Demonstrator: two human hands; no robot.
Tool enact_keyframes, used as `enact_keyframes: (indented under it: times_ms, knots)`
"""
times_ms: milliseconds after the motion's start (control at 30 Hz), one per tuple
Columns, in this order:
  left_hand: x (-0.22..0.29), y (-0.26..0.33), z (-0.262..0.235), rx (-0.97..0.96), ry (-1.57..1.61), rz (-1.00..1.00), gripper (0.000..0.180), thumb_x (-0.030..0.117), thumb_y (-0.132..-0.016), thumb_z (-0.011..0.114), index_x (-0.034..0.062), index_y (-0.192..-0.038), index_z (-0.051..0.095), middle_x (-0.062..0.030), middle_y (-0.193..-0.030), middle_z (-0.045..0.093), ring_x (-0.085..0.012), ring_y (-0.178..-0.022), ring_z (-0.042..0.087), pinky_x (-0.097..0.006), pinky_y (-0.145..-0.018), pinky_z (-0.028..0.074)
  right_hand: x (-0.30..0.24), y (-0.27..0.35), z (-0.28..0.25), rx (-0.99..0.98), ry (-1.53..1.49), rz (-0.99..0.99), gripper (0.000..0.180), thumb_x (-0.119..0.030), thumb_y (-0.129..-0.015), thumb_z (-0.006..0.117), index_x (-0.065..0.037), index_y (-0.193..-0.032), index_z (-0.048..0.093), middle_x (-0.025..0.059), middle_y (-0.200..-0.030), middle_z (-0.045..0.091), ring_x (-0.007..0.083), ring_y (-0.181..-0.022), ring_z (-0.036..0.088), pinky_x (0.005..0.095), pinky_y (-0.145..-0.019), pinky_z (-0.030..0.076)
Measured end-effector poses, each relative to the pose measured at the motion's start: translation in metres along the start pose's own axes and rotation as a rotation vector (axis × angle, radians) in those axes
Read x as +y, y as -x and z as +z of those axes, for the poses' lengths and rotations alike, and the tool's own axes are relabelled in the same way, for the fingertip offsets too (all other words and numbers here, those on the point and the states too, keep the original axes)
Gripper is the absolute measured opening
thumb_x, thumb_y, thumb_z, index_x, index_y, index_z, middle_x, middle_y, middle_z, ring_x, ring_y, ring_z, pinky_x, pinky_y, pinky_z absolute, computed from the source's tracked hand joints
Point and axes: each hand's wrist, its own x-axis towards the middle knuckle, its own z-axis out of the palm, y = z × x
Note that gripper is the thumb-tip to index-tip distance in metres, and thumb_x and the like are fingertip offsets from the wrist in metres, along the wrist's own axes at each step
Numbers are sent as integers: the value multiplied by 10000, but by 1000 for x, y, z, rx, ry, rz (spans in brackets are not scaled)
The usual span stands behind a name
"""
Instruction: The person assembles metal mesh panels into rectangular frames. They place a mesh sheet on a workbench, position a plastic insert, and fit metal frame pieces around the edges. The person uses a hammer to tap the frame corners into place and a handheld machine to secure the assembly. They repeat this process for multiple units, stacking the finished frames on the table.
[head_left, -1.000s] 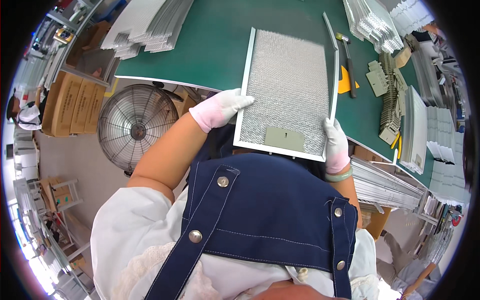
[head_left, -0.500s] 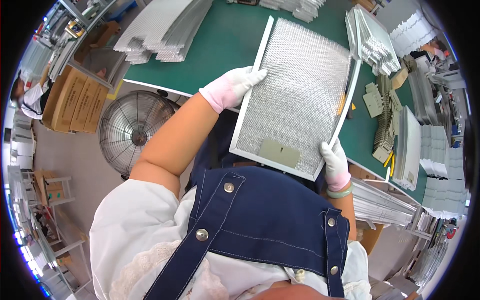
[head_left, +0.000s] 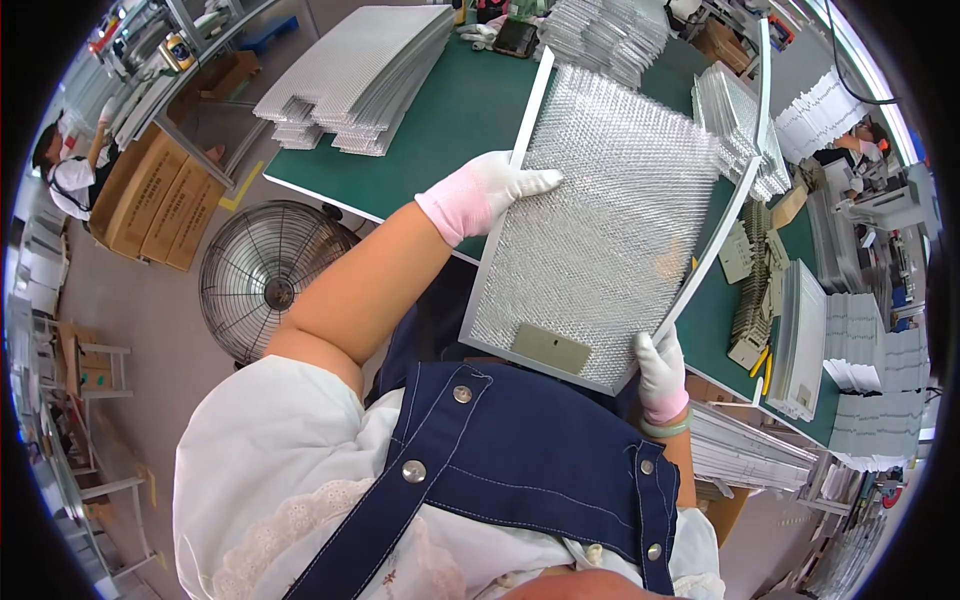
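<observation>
Over the near edge of the green table (head_left: 400, 130) I hold a silver mesh filter panel (head_left: 610, 210), tilted. Pale metal framing runs along its left, right and near sides; its far edge shows bare mesh. A small olive-grey plate (head_left: 552, 348) lies at the near end. My left hand (head_left: 490, 195), in a white glove with a pink cuff, is closed on the left frame strip, thumb over the mesh. My right hand (head_left: 662, 375), gloved alike, grips the near right corner. The right frame strip (head_left: 715, 245) splays away from the mesh toward its far end.
Stacked mesh sheets (head_left: 360, 60) lie at the far left, with more piles (head_left: 600, 40) behind and at right (head_left: 735, 125). Olive-grey plates (head_left: 752, 300) and framed panels (head_left: 800, 340) line the right. A floor fan (head_left: 275, 280) and cartons (head_left: 150, 205) stand left; a person (head_left: 75, 175) is beyond.
The right frame strip now splays farther from the mesh at its far end. The panel has shifted slightly in view, and both hands keep their grip on it. The whole view has shifted a little.
</observation>
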Motion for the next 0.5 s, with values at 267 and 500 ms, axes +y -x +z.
enact_keyframes:
  times_ms: [267, 500]
  knots:
    - [-44, 45, 25, 255, -34, 235, 488, 273, -959, 638, -67, -1280, 499, -63, -1096, 626, -129, -996, 571, -288, -938, 459, -5, 3, 10, 235, -109, -42, 347, -183, -1018, 511, 35, -1286, 479, -8, -1012, 551, 64, -884, 470, 244, -832, 402]
    - [-25, 58, 24, 257, -363, 26, 518, 291, -989, 569, -76, -1330, 436, -133, -1211, 587, -152, -1083, 547, -305, -975, 439, -7, 12, -3, 38, -13, -48, 473, -202, -1006, 526, 48, -1386, 395, 61, -1229, 557, 133, -1080, 520, 304, -984, 393]
